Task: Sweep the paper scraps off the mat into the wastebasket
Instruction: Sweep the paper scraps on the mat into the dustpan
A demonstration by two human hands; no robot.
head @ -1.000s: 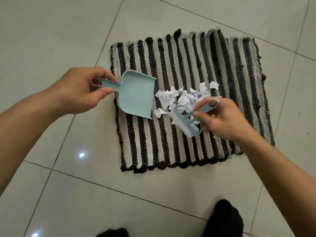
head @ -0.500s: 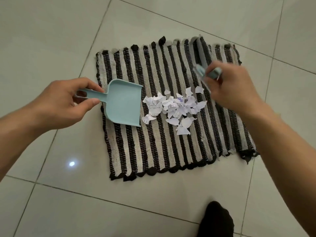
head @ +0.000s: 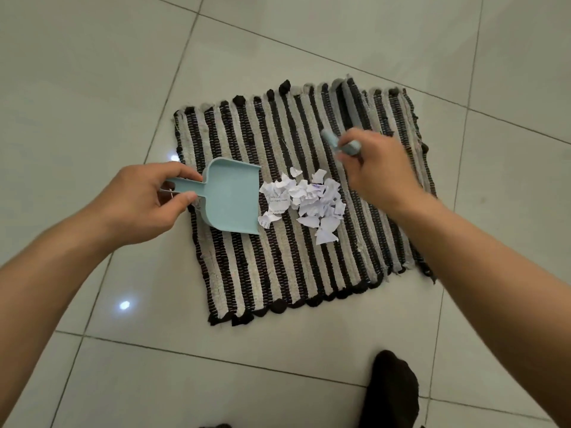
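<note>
A black-and-white striped mat [head: 278, 267] lies on the tiled floor. A heap of white paper scraps [head: 306, 199] sits near its middle. My left hand [head: 139, 205] grips the handle of a light blue dustpan [head: 233, 197], whose open lip rests on the mat just left of the scraps. My right hand [head: 375, 168] holds a light blue hand brush [head: 343, 143] just right of and behind the heap; most of the brush is hidden under my hand and blurred. No wastebasket is in view.
Pale glossy floor tiles [head: 92, 88] surround the mat on all sides. A foot in a dark sock [head: 391, 390] stands on the floor in front of the mat's near edge.
My right hand lifted the brush from the near side of the heap and carried it to the far right of it. The dustpan stayed at the heap's left edge.
</note>
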